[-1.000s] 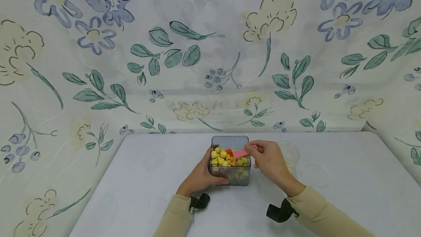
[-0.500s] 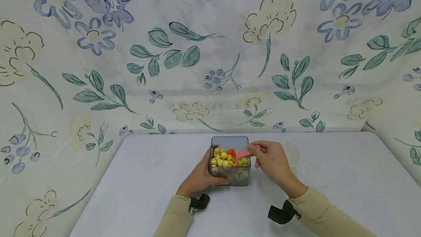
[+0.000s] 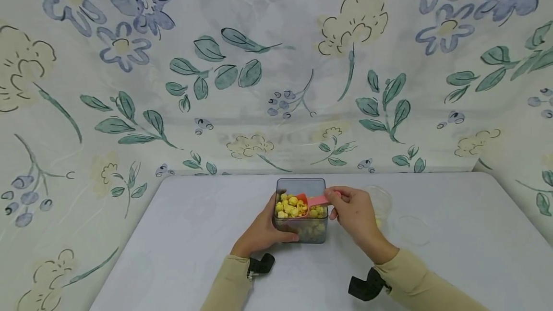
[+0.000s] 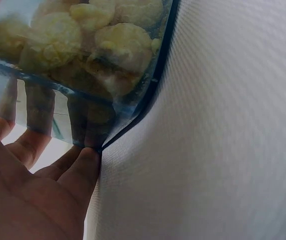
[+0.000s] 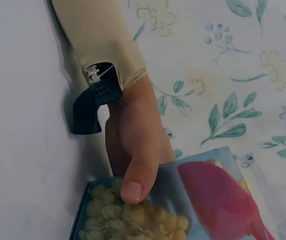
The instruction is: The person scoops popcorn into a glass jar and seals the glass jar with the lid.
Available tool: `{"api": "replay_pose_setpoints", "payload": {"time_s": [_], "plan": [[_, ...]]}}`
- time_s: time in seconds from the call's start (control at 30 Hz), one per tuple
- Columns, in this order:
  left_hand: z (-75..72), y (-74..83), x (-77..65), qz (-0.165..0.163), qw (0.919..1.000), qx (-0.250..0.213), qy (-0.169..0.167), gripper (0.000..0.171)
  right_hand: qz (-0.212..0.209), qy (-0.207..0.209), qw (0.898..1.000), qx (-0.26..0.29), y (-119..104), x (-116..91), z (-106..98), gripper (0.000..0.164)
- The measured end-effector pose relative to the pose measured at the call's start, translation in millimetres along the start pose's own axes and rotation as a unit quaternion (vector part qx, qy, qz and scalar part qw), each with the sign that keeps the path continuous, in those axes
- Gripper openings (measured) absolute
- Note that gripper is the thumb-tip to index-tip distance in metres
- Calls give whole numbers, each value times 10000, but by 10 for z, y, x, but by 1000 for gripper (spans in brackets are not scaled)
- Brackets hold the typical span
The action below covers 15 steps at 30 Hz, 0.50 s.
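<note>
My left hand (image 3: pixel 261 232) grips a clear, grey-tinted square container (image 3: pixel 307 234) at its left side, the thumb across the front wall. In the left wrist view, the fingers of that left hand (image 4: pixel 37 192) spread against the container's clear plastic. Yellow popcorn (image 3: pixel 288 206) fills much of the container. Above its right rim, my right hand (image 3: pixel 357 212) pinches the handle of a pink scoop (image 3: pixel 318 200), whose bowl sits down among the popcorn. Through the wall in the right wrist view, the scoop (image 5: pixel 215 200) appears large and close.
Behind my right hand stands a clear round tub (image 3: pixel 383 199), partly hidden, with something yellow at its near side. A clear round lid (image 3: pixel 414 230) lies to its right on the white table (image 3: pixel 194 239). Floral cloth (image 3: pixel 285 80) hangs beyond the far edge.
The scoop and right hand first shift slightly right, then back left, with the scoop's bowl staying in the popcorn. My left hand and the container hold nearly still.
</note>
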<state>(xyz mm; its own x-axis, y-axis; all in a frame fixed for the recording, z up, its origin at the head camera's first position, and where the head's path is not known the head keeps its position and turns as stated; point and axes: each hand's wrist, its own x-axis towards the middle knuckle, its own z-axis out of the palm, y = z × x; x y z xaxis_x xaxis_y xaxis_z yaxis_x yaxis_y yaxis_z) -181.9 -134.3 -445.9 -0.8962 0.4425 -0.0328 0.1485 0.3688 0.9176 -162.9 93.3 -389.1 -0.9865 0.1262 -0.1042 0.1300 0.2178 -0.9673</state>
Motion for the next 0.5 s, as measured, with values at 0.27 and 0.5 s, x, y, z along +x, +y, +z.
{"api": "replay_pose_setpoints", "payload": {"time_s": [0.27, 0.5], "plan": [[34, -232, 86, 82, 9999, -53, 104, 114, 146, 172, 9996, 149, 6, -31, 21, 27], [41, -320, 110, 106, 9997, 54, 226, 117, 306, 276, 9985, 348, 18, -58, 28, 27]]}}
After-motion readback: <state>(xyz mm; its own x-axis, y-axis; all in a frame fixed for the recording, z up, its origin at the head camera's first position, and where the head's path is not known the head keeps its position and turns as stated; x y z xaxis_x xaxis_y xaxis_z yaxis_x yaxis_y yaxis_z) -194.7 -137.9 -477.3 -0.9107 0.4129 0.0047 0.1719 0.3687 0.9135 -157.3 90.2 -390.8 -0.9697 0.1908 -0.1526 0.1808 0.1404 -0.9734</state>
